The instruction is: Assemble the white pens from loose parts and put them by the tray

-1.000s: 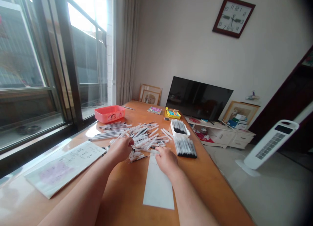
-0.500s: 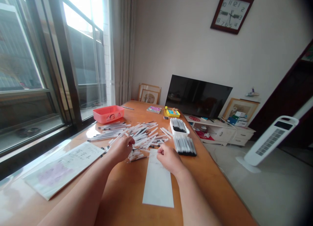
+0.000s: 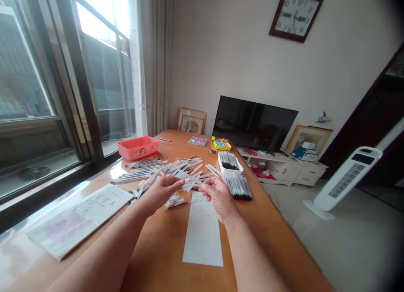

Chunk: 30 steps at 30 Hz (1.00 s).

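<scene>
My left hand hovers over the near edge of a loose pile of pens and clear pen barrels, its thumb and forefinger pinched together. Facing it, my right hand is closed in a pinch above the top of a long white paper sheet. The two sets of fingertips are a short gap apart. Whatever thin thing they hold blends into the white barrels behind, so I cannot make it out. Several thin dark refills and short white pieces lie below and between the hands.
A white basket of upright pens stands at right, with a row of black-tipped pens before it. At left are a red plastic box and a writing booklet. Farther back lie a yellow box and a colourful booklet.
My left hand has moved right and slightly up, toward my right hand. The fingers of my right hand have turned and show more of the palm side. The view has shifted slightly.
</scene>
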Each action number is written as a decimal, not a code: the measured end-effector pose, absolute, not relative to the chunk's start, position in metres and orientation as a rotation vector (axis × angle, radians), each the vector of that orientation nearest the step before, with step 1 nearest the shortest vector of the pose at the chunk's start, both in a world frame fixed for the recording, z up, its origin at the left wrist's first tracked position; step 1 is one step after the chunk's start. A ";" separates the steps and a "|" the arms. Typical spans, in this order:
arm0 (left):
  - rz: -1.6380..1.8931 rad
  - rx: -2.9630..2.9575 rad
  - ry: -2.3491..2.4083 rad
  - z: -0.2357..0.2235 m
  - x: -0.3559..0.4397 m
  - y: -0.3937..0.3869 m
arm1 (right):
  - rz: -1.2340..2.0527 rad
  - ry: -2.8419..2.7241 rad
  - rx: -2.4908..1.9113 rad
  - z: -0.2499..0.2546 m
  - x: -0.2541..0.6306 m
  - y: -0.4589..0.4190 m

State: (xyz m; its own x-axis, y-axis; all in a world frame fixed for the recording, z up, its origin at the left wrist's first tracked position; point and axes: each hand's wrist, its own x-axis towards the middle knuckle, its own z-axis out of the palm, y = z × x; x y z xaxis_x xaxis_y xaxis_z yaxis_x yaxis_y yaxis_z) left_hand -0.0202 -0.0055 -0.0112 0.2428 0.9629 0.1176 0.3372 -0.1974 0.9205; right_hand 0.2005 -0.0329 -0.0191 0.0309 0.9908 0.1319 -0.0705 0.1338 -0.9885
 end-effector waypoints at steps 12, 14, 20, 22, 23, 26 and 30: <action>1.336 1.029 1.005 -0.012 -0.025 0.004 | 0.441 -1.998 -1.467 -0.047 0.182 -0.033; 1.335 1.108 1.102 -0.012 -0.028 0.004 | 0.309 -2.110 -1.565 -0.047 0.182 -0.033; 1.188 1.222 1.143 -0.013 -0.029 0.000 | 0.278 -2.189 -1.698 -0.041 0.181 -0.034; 1.145 1.213 1.096 -0.011 -0.027 -0.004 | 0.292 -2.213 -1.685 -0.039 0.182 -0.035; 1.126 1.207 1.059 -0.010 -0.026 -0.005 | 0.298 -2.228 -1.673 -0.037 0.183 -0.036; 1.078 1.230 1.009 -0.004 -0.023 -0.011 | 0.355 -2.252 -1.617 -0.032 0.186 -0.039; 0.970 1.411 1.082 0.001 -0.018 -0.016 | 0.598 -2.138 -1.522 -0.026 0.192 -0.045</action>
